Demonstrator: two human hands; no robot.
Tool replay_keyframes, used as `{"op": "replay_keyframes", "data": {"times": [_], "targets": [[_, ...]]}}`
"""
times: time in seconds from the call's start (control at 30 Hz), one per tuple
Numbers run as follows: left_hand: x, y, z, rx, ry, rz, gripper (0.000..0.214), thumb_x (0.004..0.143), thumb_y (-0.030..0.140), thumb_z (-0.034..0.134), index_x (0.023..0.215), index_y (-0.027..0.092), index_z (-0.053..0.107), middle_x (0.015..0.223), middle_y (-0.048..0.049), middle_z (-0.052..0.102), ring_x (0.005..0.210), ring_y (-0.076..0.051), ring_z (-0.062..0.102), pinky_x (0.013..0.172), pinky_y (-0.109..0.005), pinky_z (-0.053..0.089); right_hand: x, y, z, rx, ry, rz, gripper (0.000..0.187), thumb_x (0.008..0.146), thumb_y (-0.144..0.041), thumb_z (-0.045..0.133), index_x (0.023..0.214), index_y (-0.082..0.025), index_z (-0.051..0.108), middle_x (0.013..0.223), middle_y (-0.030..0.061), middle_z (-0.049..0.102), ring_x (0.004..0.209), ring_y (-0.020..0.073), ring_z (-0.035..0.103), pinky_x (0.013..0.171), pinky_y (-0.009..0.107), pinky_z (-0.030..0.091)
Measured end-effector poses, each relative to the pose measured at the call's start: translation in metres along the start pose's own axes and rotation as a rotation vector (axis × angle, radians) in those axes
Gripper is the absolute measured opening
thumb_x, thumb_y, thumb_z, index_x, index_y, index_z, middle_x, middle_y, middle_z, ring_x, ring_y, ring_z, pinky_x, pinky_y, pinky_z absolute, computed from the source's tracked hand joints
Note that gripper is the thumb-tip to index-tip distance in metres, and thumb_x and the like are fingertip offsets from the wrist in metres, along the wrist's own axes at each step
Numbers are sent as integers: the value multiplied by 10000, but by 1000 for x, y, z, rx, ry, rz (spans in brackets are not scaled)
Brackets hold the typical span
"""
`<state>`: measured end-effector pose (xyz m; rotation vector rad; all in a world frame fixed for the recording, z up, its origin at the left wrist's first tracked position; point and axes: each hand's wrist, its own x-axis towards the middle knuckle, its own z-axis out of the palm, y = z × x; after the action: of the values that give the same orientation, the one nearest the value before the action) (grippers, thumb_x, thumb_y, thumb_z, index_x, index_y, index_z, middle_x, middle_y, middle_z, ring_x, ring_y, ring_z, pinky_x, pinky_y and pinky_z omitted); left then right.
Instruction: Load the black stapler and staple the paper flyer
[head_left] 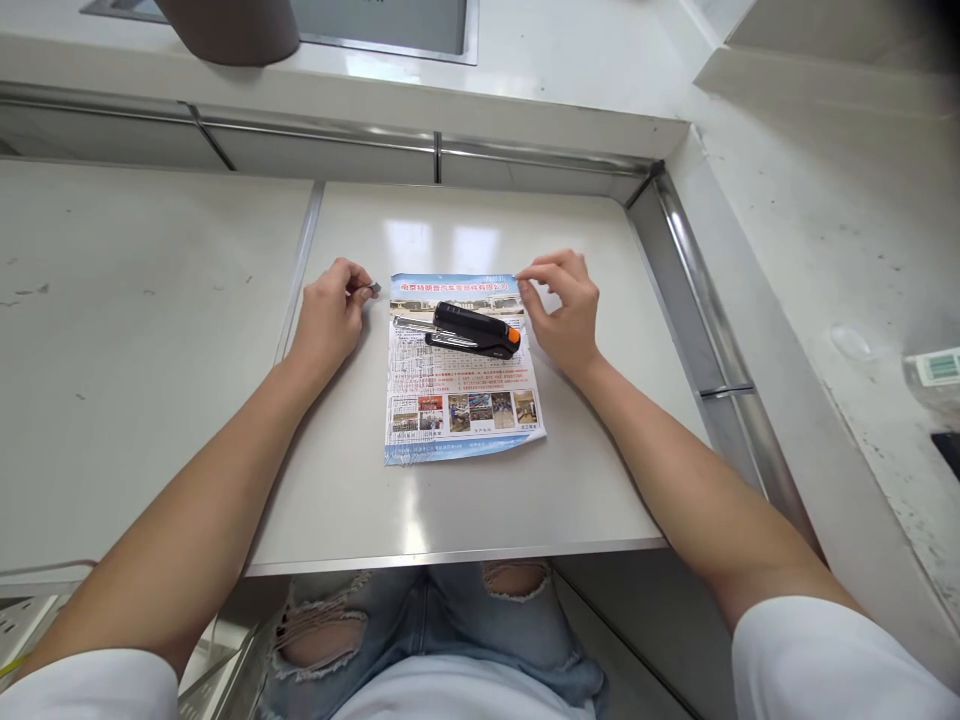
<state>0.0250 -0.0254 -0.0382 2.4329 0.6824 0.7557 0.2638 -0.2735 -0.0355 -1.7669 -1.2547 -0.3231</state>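
Note:
A black stapler with an orange button lies across a printed sheet, its metal rail sticking out to the left. Just off the sheet's upper left corner, my left hand pinches a small grey piece that looks like a short strip of staples. My right hand is at the upper right corner, thumb and forefinger closed together over the sheet's edge. Whether those fingertips grip the paper or something tiny cannot be made out. Neither hand touches the stapler.
The sheet lies on a glossy white table with a metal seam left of it. A raised white counter runs behind and along the right, carrying a brown container by a sink. A clear package sits far right.

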Motion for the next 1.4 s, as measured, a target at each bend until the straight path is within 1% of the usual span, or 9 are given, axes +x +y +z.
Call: {"op": "replay_keyframes", "data": {"times": [0.13,0.2,0.3,0.37,0.43,0.53,0.9,1.1,1.4], "targets": [[-7,15,2,-108,-35,69,107,1059,266,580,1159,259,618,895,-16,754,801,-192,684,775,-364,534,-6,-11,7,125,-104,-150,249,1092,-478,556,1035,-299,719,1063,63,694,1033,284,654,1033,564,527],[-10,21,2,-118,-76,133,171,1070,269,563,1214,265,655,891,-6,754,825,-186,688,783,-352,535,-7,-8,10,156,-203,-214,270,1052,-554,627,1135,-314,720,1142,68,697,1085,299,646,1065,571,510],[-12,27,2,-106,-113,248,242,1083,277,540,1224,276,737,914,-12,759,896,-198,695,854,-366,553,-8,-4,13,199,-359,-274,575,951,-618,759,1418,-312,619,1347,108,659,1232,340,611,1095,560,514],[-12,30,2,-90,-80,292,278,1090,287,535,1235,291,773,919,-21,750,928,-212,689,894,-387,558,-8,-4,14,213,-440,-303,638,969,-540,761,1516,-299,538,1407,123,641,1287,346,594,1108,552,515],[-12,31,1,-72,-45,285,293,1088,299,549,1250,312,793,949,-35,741,951,-223,682,908,-402,563,-10,-4,15,207,-516,-314,577,1012,-432,710,1537,-303,509,1397,116,659,1290,337,602,1119,553,511],[-13,32,1,-70,-68,262,283,1081,322,575,1227,329,818,1021,-52,746,987,-237,689,918,-422,575,-11,-6,14,191,-584,-270,559,1020,-371,680,1544,-317,494,1375,110,682,1262,337,624,1107,561,518],[-12,29,5,-118,-203,399,245,1051,471,658,1135,356,857,1128,-34,847,1066,-270,701,989,-491,564,-12,-9,11,202,-599,-216,534,1021,-374,668,1526,-315,506,1383,109,694,1270,335,632,1108,555,523],[-10,32,4,-122,-253,410,252,1048,442,648,1115,316,855,1116,-43,850,1053,-270,697,1020,-497,521,-12,-9,12,199,-585,-224,506,1021,-380,668,1500,-291,529,1373,115,710,1253,329,650,1095,550,531],[-12,31,5,-124,-274,405,234,1043,436,655,1124,330,846,1148,-41,843,1077,-275,685,1029,-495,490,-12,-8,13,196,-579,-227,496,1011,-389,675,1479,-288,544,1361,119,719,1238,336,660,1077,545,542]]}}
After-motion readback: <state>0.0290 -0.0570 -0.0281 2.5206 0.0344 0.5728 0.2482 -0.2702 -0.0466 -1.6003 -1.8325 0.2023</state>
